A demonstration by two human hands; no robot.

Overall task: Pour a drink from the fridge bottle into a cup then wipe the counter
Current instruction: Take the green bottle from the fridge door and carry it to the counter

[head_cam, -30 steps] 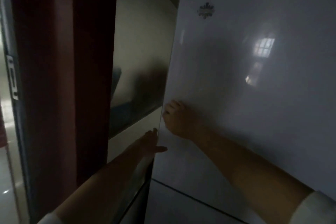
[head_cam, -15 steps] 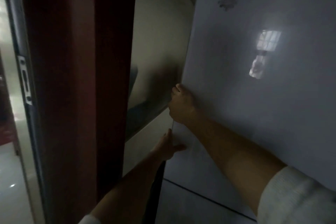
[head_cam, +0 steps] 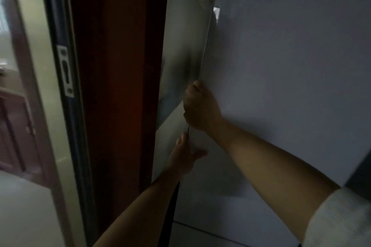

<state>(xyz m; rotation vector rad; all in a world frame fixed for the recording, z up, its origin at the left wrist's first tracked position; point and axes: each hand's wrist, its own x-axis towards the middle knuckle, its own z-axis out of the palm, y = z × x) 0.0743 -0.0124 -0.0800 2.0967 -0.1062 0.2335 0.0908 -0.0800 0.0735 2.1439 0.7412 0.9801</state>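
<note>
Two hands on the tall glossy white fridge door (head_cam: pixel 291 86): my right hand (head_cam: pixel 200 106) curls round its left edge, my left hand (head_cam: pixel 184 156) pinches just below. I judge it heavy, stiff and slick, so grip the edge. No bottle visible.

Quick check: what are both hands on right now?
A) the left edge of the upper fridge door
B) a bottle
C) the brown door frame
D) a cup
A: the right hand grips the fridge door at its left edge, and the left hand holds the same edge just below.
</note>
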